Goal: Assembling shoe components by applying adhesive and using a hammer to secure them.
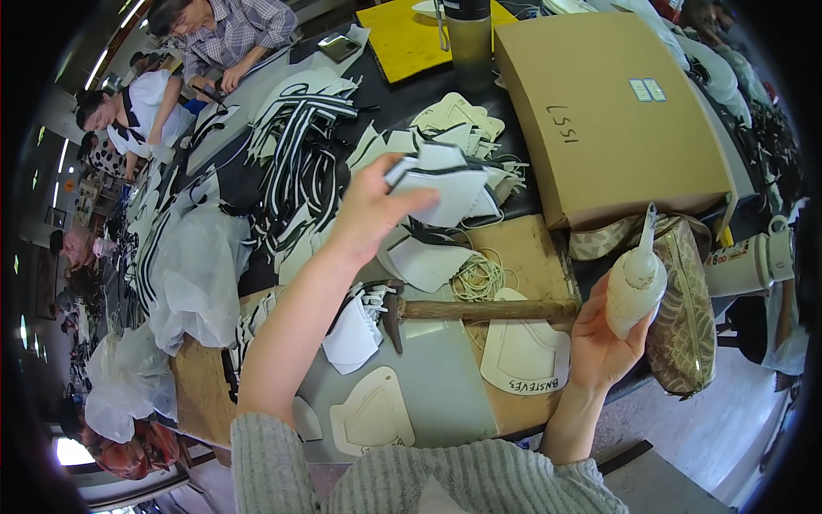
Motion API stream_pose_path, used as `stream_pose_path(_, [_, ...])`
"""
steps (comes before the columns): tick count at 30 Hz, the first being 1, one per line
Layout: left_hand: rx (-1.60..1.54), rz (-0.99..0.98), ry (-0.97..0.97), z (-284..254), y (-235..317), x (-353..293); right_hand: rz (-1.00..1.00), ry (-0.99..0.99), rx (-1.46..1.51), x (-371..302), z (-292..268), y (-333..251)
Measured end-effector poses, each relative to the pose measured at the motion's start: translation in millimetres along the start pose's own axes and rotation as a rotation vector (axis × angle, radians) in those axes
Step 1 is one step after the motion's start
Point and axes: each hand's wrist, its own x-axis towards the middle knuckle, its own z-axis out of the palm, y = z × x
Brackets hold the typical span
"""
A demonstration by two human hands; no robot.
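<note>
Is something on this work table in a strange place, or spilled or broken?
Nothing is visibly spilled or broken. The table is cluttered: a hammer lies across cut pieces. The left hand lifts a white piece; the right hand holds a squeeze bottle upright.

Bright, even light; perhaps blurred, warped rim.

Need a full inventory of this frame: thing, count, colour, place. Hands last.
cut white piece: one, white, in left hand
squeeze bottle: one, white, in right hand
hammer: one, wooden handle, bench centre
cardboard box: one, brown, upper right
striped pieces: pile, black-white, upper left
patterned pouch: one, tan, right edge
cord coil: one, cream, above hammer
yellow board: one, top
left hand: raised, pinching piece
right hand: gripping bottle
</note>
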Motion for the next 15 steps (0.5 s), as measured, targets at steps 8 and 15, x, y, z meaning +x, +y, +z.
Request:
stream_pose_path(8, [0.985, 0.415, 0.256, 6.4, 2.9, -11.1, 0.036, -0.028, -0.011, -1.5, 0.7, 1.9])
stream_pose_path(15, [0.543, 0.404, -0.379, 52.1, 45.9, -69.6, 0.397, -0.118, -0.047, -10.7, 8.1, 27.8])
